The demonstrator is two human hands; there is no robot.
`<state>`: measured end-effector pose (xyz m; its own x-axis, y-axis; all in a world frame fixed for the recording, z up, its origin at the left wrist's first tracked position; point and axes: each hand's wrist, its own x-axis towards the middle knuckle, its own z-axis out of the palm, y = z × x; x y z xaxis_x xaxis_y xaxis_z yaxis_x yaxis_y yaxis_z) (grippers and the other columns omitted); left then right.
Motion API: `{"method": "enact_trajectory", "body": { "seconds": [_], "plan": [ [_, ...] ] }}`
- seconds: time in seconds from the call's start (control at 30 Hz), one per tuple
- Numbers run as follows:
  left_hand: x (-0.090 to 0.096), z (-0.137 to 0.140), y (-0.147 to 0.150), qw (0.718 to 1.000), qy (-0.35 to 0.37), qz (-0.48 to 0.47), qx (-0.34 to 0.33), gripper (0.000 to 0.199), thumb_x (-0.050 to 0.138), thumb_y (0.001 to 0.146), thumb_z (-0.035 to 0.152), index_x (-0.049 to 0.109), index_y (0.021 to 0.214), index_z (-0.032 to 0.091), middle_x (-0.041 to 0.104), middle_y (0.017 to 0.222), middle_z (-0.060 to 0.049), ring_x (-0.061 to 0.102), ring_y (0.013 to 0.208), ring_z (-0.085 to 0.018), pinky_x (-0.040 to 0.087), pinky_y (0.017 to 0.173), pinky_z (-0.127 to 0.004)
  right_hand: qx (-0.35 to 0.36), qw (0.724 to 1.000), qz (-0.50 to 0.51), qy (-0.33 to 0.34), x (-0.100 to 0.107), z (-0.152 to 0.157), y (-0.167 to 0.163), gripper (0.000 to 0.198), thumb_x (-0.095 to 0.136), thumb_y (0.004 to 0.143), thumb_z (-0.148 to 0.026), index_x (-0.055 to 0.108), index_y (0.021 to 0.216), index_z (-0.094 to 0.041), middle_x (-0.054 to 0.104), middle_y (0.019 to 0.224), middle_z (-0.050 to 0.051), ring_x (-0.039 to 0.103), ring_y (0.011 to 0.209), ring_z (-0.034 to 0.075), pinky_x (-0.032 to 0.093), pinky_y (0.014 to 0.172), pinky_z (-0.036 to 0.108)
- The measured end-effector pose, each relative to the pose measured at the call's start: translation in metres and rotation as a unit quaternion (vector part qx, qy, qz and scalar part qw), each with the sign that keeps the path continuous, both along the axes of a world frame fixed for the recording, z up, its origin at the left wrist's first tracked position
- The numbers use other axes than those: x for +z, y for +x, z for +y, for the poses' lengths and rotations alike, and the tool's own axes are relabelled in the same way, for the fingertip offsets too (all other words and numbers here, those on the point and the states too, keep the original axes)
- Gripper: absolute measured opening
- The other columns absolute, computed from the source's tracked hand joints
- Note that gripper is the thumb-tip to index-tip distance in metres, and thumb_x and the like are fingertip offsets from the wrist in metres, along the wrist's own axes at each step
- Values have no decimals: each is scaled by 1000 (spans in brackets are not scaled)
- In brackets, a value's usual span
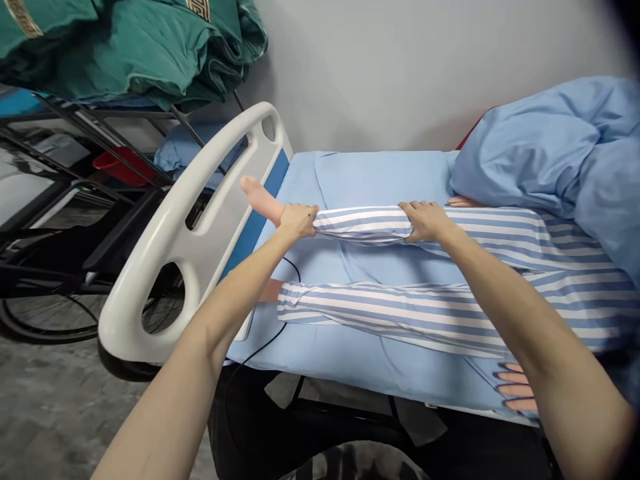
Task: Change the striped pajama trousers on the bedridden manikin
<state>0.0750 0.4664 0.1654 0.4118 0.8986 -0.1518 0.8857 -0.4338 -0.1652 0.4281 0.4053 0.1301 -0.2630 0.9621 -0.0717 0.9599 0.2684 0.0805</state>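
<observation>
A patient manikin in blue-and-white striped trousers (390, 303) lies on the bed, its legs stretched toward the footboard. My left hand (299, 220) is wrapped round the ankle of its far leg, where the trouser cuff ends. The bare far foot (260, 200) points up and left beyond that hand. Farther up the same leg (360, 222), my right hand (427, 221) is closed over the striped cloth near the knee. The near leg rests flat on the sheet; its foot is hidden behind my left forearm. One manikin hand (519, 387) shows beside my right forearm.
A white footboard (143, 280) with cut-out grips stands at the bed's left end. Light-blue sheet (380, 177) covers the mattress, and a bunched blue quilt (540, 147) lies right. A black cable (265, 345) crosses the near edge. Left are a wheelchair (55, 313) and a rack with green bags (135, 53).
</observation>
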Motion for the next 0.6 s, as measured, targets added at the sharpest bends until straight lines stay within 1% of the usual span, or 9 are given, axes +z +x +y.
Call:
{"method": "enact_trajectory", "body": {
  "seconds": [0.07, 0.17, 0.27, 0.3, 0.37, 0.43, 0.5, 0.53, 0.6],
  "plan": [
    [5, 0, 1, 1000, -5, -6, 14, 52, 65, 70, 37, 59, 119, 21, 68, 114, -13, 62, 110, -33, 41, 92, -39, -9, 1000, 2, 12, 16, 0, 9, 98, 82, 60, -51, 40, 142, -20, 61, 125, 18, 59, 107, 36, 43, 88, 43],
    [13, -2, 9, 999, 2, -41, 33, 57, 67, 69, 41, 57, 122, 20, 67, 115, -13, 60, 112, -35, 41, 94, -40, -23, 999, 8, 29, 52, 0, 32, 105, 85, 60, -52, 37, 147, -18, 57, 132, 20, 59, 109, 35, 43, 84, 38],
    [17, -7, 25, 995, 8, -90, 36, 59, 69, 69, 42, 57, 122, 19, 67, 112, -12, 60, 111, -35, 41, 94, -40, -7, 999, 20, 39, 91, 1, 60, 102, 83, 66, -47, 36, 149, -11, 52, 139, 24, 55, 120, 32, 40, 86, 34],
    [16, -9, 31, 994, 5, -105, 35, 59, 69, 69, 41, 56, 122, 20, 67, 111, -12, 60, 110, -35, 41, 93, -40, -10, 999, 21, 41, 102, 1, 69, 100, 81, 68, -48, 37, 149, -9, 51, 140, 24, 54, 122, 32, 38, 87, 34],
    [13, -14, 44, 990, -6, -136, 33, 58, 68, 70, 41, 56, 123, 20, 67, 110, -11, 60, 109, -34, 42, 93, -39, -37, 998, 13, 42, 121, 0, 83, 94, 68, 75, -55, 38, 149, -6, 52, 140, 23, 55, 122, 33, 38, 85, 37],
    [7, -18, 56, 986, -13, -164, 34, 59, 68, 71, 42, 55, 124, 21, 67, 111, -10, 60, 109, -33, 42, 93, -39, -69, 997, 4, 44, 135, -1, 92, 89, 47, 81, -64, 42, 147, -4, 53, 139, 20, 57, 118, 31, 37, 79, 39],
    [-2, -22, 67, 982, -14, -185, 43, 60, 69, 71, 43, 54, 125, 22, 68, 111, -9, 61, 108, -32, 43, 92, -38, -87, 995, 1, 48, 144, -2, 99, 88, 34, 83, -66, 44, 144, -4, 55, 138, 17, 59, 114, 27, 38, 75, 37],
    [-7, -24, 72, 980, -13, -192, 52, 60, 69, 70, 44, 54, 125, 23, 68, 111, -9, 61, 108, -31, 43, 92, -38, -92, 994, 1, 52, 148, -3, 101, 86, 34, 83, -66, 46, 144, -5, 56, 138, 16, 60, 112, 25, 39, 74, 36],
    [-18, -29, 81, 976, -17, -209, 67, 59, 69, 70, 45, 55, 124, 24, 69, 111, -9, 62, 106, -30, 44, 90, -37, -85, 995, -2, 54, 152, -2, 107, 82, 43, 82, -64, 48, 143, -9, 59, 135, 16, 64, 107, 26, 41, 73, 35]
  ]
}}
